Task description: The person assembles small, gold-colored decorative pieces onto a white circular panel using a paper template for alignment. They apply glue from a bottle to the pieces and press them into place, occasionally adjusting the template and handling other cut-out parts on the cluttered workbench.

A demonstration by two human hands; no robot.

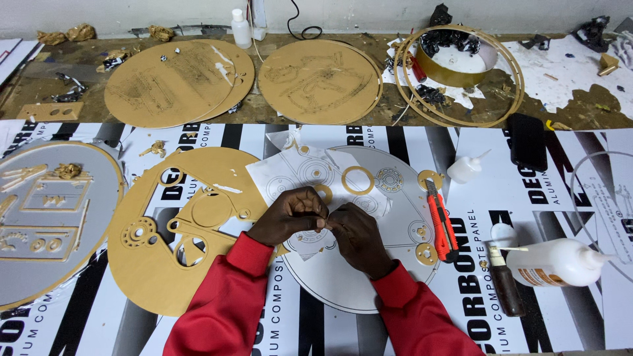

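Head view showed my left hand (290, 214) and right hand (353, 234) pinched together on a tiny gold cut-out piece (326, 223), too small to make out, above the round grey printed panel (402, 211). Best, I judged, was gripping by fingertips only. An orange utility knife (440, 224) lay just right.

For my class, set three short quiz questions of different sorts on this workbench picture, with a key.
1. True or false: the left hand and right hand meet above the round white disc.
2. The orange utility knife lies on which side of the hands? A) left B) right C) beneath them
3. Fill in: the loose thin ring on the disc is coloured ____.

Key: 1 true; 2 B; 3 gold.
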